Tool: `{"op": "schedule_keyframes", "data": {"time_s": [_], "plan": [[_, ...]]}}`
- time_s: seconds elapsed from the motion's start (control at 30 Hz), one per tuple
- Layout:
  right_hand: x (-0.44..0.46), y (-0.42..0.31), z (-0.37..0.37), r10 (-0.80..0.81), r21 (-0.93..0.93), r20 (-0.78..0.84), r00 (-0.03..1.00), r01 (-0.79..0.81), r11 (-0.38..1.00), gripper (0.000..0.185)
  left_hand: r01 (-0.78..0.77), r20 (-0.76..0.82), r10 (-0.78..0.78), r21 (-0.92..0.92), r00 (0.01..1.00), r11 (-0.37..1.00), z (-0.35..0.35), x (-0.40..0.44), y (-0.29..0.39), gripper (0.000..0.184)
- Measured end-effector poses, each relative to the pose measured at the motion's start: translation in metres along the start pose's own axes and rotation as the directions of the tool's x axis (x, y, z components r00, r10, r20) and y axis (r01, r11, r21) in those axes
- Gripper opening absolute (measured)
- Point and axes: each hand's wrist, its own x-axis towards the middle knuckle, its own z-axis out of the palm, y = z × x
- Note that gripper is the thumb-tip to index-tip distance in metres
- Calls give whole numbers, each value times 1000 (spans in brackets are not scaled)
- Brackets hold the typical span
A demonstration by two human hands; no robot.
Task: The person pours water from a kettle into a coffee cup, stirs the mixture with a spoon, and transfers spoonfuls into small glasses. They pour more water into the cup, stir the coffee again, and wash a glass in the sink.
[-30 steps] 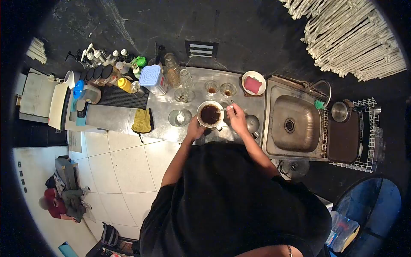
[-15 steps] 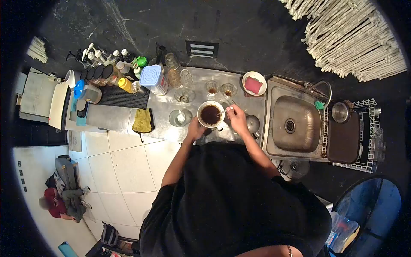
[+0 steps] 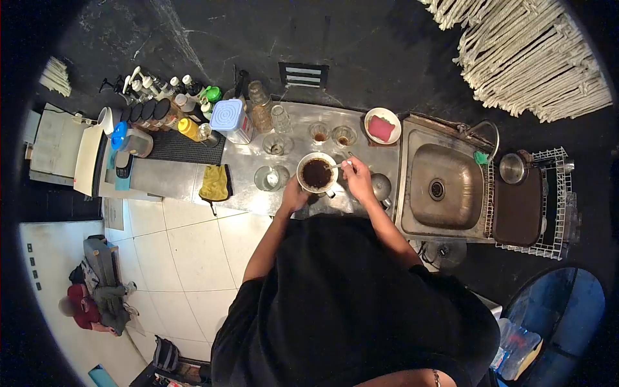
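Cup in the head view, white, right in the ctr of the frame, dark liquid inside, and it's in the L hand's grasp! L hand has it from the lower-left side, fingers at the cup wall, partly hidden. R hand, just R of the cup, pinches a spoon, its far end over or in the liquid, can't tell which.

Round them, on the steel counter: one glass just L of the cup, another glass up & L, then two small glasses above, w/ a bit of brown in the btm of each. Rounded metal pot just R of the R hand, partly hidden. Upper R of those, a white bowl w/ a red sponge in it.

Ctr-R of frame: sink, then a brown tray on a wire rack. L of ctr: yellow cloth at the counter edge, blue-lidded tub above it, yellow bottle beside the tub. Lower L, well apart: a seated person in a red top. White cords hang upper R.
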Motion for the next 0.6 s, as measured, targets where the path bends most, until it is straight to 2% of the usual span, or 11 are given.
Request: {"op": "schedule_keyframes", "data": {"time_s": [0.03,0.07,0.13,0.23,0.33,0.47,0.5,0.57,0.6], "plan": [[2,4,-1,-14,-17,25,1000,14,1000,30,34,-21,-32,79,999,996,-1,-1,5,60],[2,8,-1,-26,-33,50,998,28,999,31,34,-21,-32,79,999,996,-1,0,-1,60],[-1,-1,-1,1,-19,37,999,-1,1000,31,-17,35,18,-40,999,999,1,6,-12,60],[0,-6,-1,16,-25,35,999,-15,1000,31,33,-14,-33,34,999,999,-3,-3,10,58],[0,-1,-2,5,-50,32,999,-4,999,31,-7,9,7,26,1000,1000,-2,2,1,57],[0,-3,1,-17,-11,-28,999,17,1000,31,30,13,-31,47,999,998,0,1,1,56],[1,-2,-1,-18,-11,-31,999,18,1000,31,27,15,-27,5,1000,1000,0,0,1,56],[1,0,-1,-17,-101,26,1000,19,995,31,24,14,-24,-35,1000,999,-2,0,0,56],[0,-1,0,-17,-100,26,1000,19,995,31,-24,-8,24,18,1000,1000,-2,0,-5,56]]}}
